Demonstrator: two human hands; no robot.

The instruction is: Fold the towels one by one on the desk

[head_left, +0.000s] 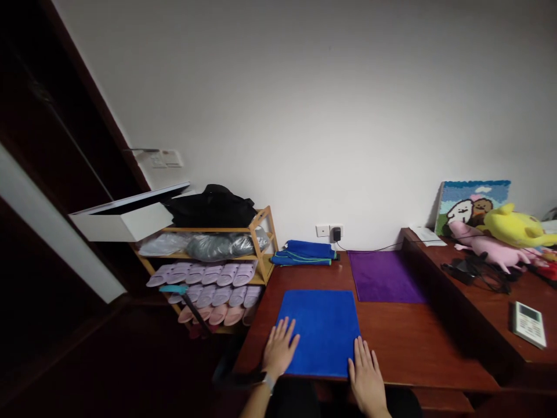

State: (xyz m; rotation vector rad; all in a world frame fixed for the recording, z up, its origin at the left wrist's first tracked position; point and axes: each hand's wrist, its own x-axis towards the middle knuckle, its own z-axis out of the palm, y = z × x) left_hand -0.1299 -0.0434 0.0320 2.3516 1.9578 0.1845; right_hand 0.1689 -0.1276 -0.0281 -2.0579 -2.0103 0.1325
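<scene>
A blue cloth (322,328) is spread flat on the reddish-brown table (404,342), near its front edge. My left hand (281,347) lies with fingers spread on the cloth's left edge, holding nothing. At the cloth's lower right corner my right hand (364,371) rests palm down, its fingers stretched out and partly over the table. Behind, folded blue cloths (304,253) with green edging are stacked by the wall. A purple cloth (389,277) lies flat at the back right of the table.
Left of the table stands a wooden rack (261,249) with slippers (213,273), a black bag (213,208) and a white box (126,220). On the raised surface at right are plush toys (517,226), a picture (474,203), cables (478,276) and a white device (528,324).
</scene>
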